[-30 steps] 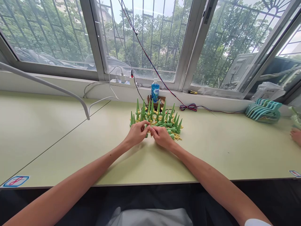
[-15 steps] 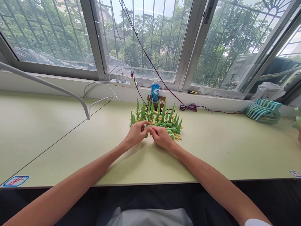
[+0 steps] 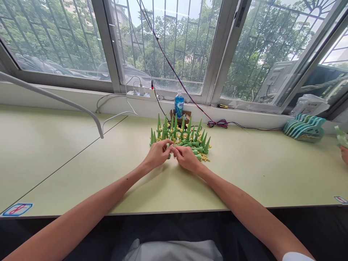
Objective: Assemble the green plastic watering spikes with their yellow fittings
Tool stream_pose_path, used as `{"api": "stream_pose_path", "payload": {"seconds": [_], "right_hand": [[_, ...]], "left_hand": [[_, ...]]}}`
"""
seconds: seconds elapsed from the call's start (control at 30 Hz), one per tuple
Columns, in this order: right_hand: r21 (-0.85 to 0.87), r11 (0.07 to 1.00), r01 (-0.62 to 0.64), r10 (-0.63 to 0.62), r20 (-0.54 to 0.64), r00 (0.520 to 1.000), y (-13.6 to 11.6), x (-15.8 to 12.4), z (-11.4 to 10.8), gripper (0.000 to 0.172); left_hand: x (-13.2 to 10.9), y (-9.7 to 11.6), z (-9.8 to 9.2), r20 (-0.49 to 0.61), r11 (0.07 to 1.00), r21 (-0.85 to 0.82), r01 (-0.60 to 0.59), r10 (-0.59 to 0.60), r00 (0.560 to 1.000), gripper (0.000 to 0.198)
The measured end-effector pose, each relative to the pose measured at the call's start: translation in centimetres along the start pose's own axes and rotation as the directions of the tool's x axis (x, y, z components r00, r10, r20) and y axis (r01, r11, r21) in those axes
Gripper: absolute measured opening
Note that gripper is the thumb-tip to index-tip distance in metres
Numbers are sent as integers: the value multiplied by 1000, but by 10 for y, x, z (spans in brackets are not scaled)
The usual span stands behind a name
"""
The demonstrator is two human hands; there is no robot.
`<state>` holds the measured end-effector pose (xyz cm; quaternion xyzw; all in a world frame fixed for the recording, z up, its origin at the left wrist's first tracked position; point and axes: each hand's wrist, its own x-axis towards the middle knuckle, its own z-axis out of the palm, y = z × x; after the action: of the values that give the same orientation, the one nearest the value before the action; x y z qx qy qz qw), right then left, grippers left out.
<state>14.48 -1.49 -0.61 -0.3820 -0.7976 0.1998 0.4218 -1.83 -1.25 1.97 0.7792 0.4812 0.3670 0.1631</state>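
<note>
My left hand point(image 3: 158, 153) and my right hand point(image 3: 186, 157) meet fingertip to fingertip just above the table, both in a pinch. A bit of a green plastic piece point(image 3: 169, 156) shows under the left fingers, which seem to hold it; most of it is hidden. Whatever lies between my right fingertips is too small to make out. Right behind the hands stand several green pointed cones point(image 3: 189, 127), some with small yellow parts on them. Green cylindrical pieces point(image 3: 194, 144) and loose yellow pegs point(image 3: 205, 158) lie beside my right hand.
A blue-labelled bottle point(image 3: 179, 105) and a small cardboard box point(image 3: 187, 115) stand behind the cones. Coiled wire point(image 3: 217, 124) and teal hanger-like pieces point(image 3: 304, 127) lie to the right. A white cable point(image 3: 81, 105) hangs at left. Another person's hand point(image 3: 344, 154) shows at the right edge.
My two hands hold nearly the same pose and place. At the right edge, the other person's hand and a pale green thing have come further into view.
</note>
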Motion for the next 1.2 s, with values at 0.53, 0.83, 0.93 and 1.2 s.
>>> {"api": "stream_pose_path", "payload": {"seconds": [0.53, 0.83, 0.93, 1.2], "right_hand": [[-8, 1000, -12, 12, 18, 1000, -3, -1, -1, 44], [-40, 999, 14, -13, 20, 1000, -2, 0, 0, 45], [-51, 999, 13, -11, 23, 1000, -2, 0, -1, 46], [-54, 998, 12, -10, 32, 999, -2, 0, -2, 45]], "left_hand": [[0, -2, 1, 12, 1000, 0, -8, 8, 1000, 24], [0, -3, 2, 14, 1000, 0, -19, 19, 1000, 25], [0, -3, 2, 18, 1000, -3, -13, 13, 1000, 25], [-1, -3, 2, 5, 999, 25, -27, 27, 1000, 25]]}}
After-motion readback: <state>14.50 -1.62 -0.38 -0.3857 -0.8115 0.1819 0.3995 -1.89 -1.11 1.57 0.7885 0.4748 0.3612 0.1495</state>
